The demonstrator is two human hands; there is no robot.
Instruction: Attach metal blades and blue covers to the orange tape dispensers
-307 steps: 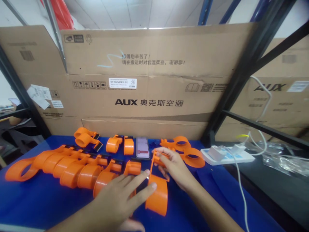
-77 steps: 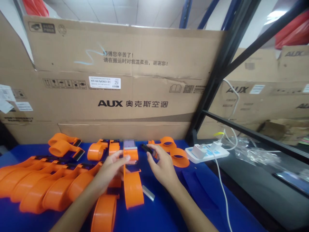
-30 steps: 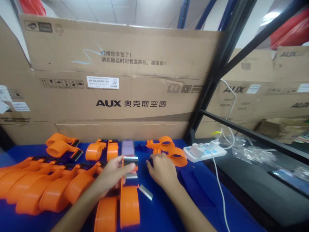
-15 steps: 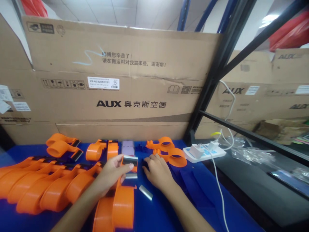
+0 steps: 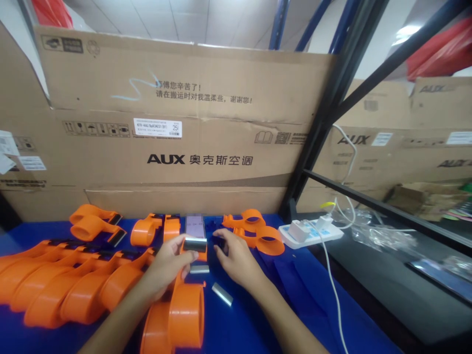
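Observation:
My left hand [image 5: 171, 263] is closed on the head of an orange tape dispenser [image 5: 201, 256], whose shiny metal blade and dark strip face me. My thumb presses on the front of it. Below that hand stand orange dispenser rings [image 5: 187, 314]. Two loose metal strips lie on the blue surface: one strip [image 5: 199, 269] just under the held head, another strip [image 5: 222, 294] farther right. My right hand [image 5: 238, 255] is curled beside the dispenser head, with a small dark blue piece [image 5: 220, 242] between thumb and fingers, partly hidden. Small dark blue parts [image 5: 212, 224] lie behind it.
A row of orange tape dispensers [image 5: 83, 295] fills the left; several more stand at the back. A phone [image 5: 194, 226] leans behind my left hand. On the right are orange dispensers [image 5: 270, 240], a white power strip [image 5: 311, 231] with a cable, and a black rack post [image 5: 313, 132].
The dispenser head in my left hand has tilted, so its metal edge now gleams. My right hand has shifted slightly left, and its fingers have turned, showing the dark blue piece.

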